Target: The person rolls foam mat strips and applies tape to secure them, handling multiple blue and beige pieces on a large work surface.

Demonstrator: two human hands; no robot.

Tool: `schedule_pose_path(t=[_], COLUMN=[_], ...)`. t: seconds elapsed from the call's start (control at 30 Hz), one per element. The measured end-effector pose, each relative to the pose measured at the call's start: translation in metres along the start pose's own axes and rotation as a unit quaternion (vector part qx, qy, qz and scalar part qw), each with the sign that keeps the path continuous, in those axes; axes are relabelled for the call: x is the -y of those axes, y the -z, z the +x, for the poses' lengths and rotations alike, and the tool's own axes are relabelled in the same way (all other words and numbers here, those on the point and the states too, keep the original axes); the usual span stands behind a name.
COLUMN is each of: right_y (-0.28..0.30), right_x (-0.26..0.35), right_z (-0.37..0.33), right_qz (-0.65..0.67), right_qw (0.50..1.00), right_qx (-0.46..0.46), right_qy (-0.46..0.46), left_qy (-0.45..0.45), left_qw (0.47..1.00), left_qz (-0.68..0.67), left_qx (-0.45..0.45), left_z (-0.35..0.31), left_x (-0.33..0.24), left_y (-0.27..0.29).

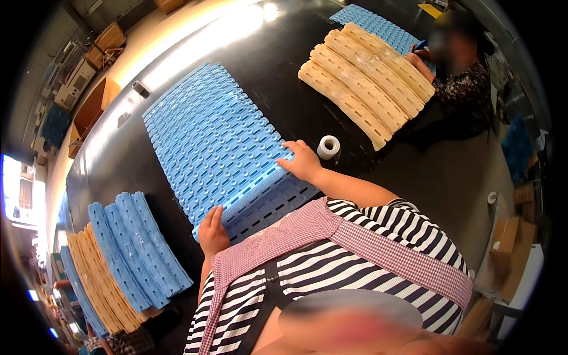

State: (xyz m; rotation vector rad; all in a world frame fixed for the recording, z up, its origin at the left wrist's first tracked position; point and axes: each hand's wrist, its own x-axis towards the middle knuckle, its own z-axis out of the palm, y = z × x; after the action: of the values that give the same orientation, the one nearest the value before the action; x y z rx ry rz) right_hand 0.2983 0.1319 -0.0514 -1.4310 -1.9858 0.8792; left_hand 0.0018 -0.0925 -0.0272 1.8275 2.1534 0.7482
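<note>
A blue plastic mat [213, 130] with raised round bumps and slots lies spread on the dark table in front of me. Its near edge is turned up into a fold, and the smooth slotted underside shows along it. My left hand [213, 232] grips the left end of the fold, fingers over the top. At the right end, my right hand [302, 161] holds the same fold between thumb and fingers. Just beyond my right hand stands a white roll of tape [328, 147].
Folded yellow mats [367, 83] lie at the right, near a co-worker [455, 77] whose hand is on another blue mat [378, 26]. Folded blue mats [136, 248] and yellow mats [103, 278] sit at the left. Cardboard boxes [512, 248] stand beyond the table [266, 65].
</note>
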Motion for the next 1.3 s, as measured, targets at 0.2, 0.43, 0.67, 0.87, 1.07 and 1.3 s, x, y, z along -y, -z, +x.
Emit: schedule_pose_path(t=[0.2, 0.43, 0.67, 0.87, 1.07, 1.3], right_y=[-0.005, -0.009, -0.046, -0.057, -0.057, -0.056], right_x=[0.007, 0.024, 0.048, 0.039, 0.053, 0.063], right_z=[0.02, 0.042, -0.012, 0.005, 0.027, 0.059], right_qz=[-0.041, -0.218, -0.156, -0.179, -0.184, -0.202], right_qw=[0.997, 0.937, 0.898, 0.899, 0.903, 0.896], right_qx=[0.018, -0.113, 0.076, 0.099, 0.129, 0.197], right_qy=[-0.062, 0.248, 0.405, 0.386, 0.367, 0.342], left_qy=[0.002, 0.047, 0.065, 0.077, 0.048, 0.048], left_qw=[0.97, 0.965, 0.969, 0.964, 0.962, 0.969], left_qz=[0.216, 0.208, 0.174, 0.168, 0.18, 0.144], left_qx=[0.114, 0.151, 0.165, 0.19, 0.197, 0.193], left_z=[0.012, 0.044, 0.073, 0.088, 0.115, 0.133], left_x=[-0.047, -0.045, -0.033, -0.032, -0.009, 0.012], left_y=[-0.015, -0.015, -0.008, -0.003, -0.003, -0.005])
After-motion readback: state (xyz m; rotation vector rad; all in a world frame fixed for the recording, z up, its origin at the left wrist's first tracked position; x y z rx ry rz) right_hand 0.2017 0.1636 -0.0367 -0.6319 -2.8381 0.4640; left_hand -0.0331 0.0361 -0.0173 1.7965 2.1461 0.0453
